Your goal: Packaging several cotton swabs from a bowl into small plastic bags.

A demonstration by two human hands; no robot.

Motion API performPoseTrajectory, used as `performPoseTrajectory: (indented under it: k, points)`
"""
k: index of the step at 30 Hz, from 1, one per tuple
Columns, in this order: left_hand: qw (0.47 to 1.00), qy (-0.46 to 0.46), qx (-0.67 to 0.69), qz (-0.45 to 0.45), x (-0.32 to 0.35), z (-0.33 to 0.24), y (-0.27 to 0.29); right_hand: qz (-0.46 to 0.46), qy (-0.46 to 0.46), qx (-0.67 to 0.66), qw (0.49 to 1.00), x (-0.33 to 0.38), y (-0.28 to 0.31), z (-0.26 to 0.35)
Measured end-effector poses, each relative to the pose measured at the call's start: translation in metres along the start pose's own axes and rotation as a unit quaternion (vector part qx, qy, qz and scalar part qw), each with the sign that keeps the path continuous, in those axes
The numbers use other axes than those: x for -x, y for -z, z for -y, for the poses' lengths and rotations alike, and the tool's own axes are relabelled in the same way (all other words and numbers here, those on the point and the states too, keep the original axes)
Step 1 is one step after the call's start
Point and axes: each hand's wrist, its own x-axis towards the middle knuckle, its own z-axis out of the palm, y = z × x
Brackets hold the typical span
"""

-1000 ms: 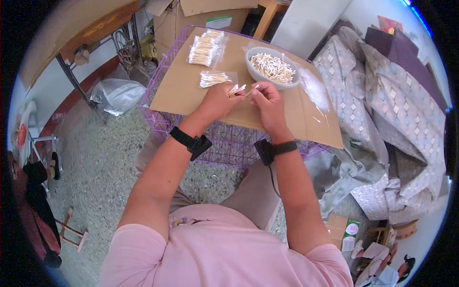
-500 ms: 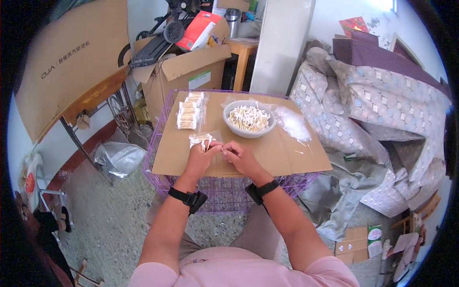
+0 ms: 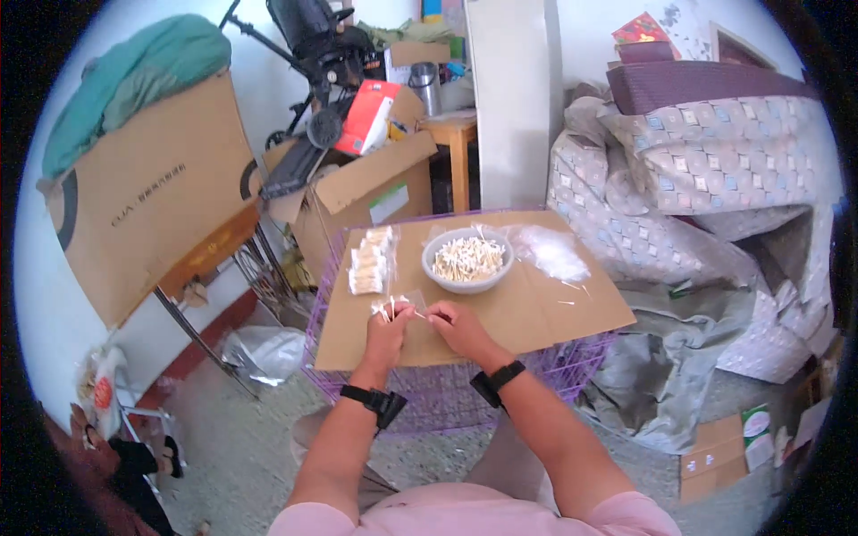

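Swabs [image 3: 387, 311] stick out from the left hand [image 3: 384, 339], its fingers grasping the bunch; at three o'clock from it, the right hand [image 3: 458, 329] pinches a single swab [image 3: 421, 314] in its fingers. The bowl [image 3: 469, 287] — heaped with more — sits at twelve o'clock from the right hand, on cardboard [image 3: 527, 323]. Packs [image 3: 367, 266] lie at nine o'clock from the bowl, plastic bags [image 3: 556, 256] at three.
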Motion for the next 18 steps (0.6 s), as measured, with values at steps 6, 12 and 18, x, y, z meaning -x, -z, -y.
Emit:
performPoseTrajectory:
  k: [6, 12, 18]
  points:
    - [0.994, 0.040, 0.098, 0.001, 0.009, -0.001, 0.002, -0.011, 0.020, 0.017, 1.000, 0.007, 0.003, 0.005]
    - [0.995, 0.081, 0.046, 0.044, 0.009, -0.012, -0.002, -0.018, 0.002, -0.014, 1.000, 0.005, 0.004, 0.001]
    - [0.997, 0.046, 0.058, 0.016, 0.009, -0.009, -0.004, -0.013, -0.014, -0.020, 1.000, 0.002, 0.003, 0.008]
